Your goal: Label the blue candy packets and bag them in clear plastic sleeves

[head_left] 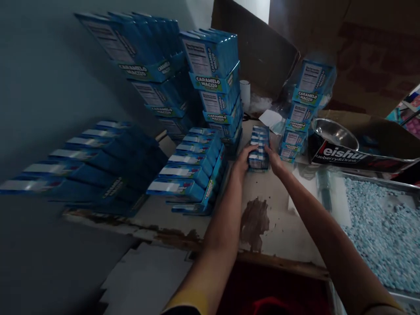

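Note:
A display box of small blue packs (258, 151) stands on the worn table (278, 218), near its middle. My left hand (243, 158) grips the box's left side, and my right hand (274, 159) presses on its right side, so it sits between both palms. Left of my left arm is a larger group of blue boxes (187, 166). Behind that rise tall stacks of blue "Caramelo Macizo" boxes (213, 83). Another stack of the same boxes (297, 111), partly in clear plastic, stands to the right, close behind my right hand.
More blue boxes (88, 162) lie at the far left. On the right are a black-and-red carton (370, 159), a metal bowl (337, 133) and a tray of small pale-blue candies (383, 236). Behind stand a white roll (245, 94) and large cardboard (256, 52).

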The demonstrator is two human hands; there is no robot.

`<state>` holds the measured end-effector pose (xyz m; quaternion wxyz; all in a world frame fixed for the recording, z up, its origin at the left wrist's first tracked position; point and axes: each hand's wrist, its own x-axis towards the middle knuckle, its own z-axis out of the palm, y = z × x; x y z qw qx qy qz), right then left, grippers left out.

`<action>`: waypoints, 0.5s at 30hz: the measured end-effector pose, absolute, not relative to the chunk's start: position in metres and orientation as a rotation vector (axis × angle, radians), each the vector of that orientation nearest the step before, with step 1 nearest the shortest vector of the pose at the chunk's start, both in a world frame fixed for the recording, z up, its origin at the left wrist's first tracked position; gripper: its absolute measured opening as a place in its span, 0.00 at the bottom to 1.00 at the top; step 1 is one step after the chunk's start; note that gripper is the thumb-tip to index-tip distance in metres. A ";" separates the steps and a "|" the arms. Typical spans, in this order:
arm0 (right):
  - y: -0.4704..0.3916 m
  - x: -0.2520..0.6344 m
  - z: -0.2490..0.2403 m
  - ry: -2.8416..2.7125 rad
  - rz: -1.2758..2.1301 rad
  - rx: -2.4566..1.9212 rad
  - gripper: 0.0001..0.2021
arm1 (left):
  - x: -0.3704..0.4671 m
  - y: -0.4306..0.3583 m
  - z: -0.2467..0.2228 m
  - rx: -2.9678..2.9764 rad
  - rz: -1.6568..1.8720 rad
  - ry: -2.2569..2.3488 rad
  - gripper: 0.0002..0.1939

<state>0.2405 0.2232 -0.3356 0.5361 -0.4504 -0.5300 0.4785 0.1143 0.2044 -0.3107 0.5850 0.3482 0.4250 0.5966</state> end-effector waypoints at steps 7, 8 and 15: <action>0.201 0.230 -0.383 -1.032 1.023 -1.181 0.39 | 0.129 0.251 -0.339 0.814 1.375 0.848 0.18; 0.202 0.227 -0.386 -1.003 0.992 -1.182 0.38 | 0.132 0.254 -0.340 0.816 1.378 0.844 0.18; 0.238 0.217 -0.390 -0.935 0.717 -1.255 0.38 | 0.142 0.293 -0.335 0.847 1.375 0.882 0.22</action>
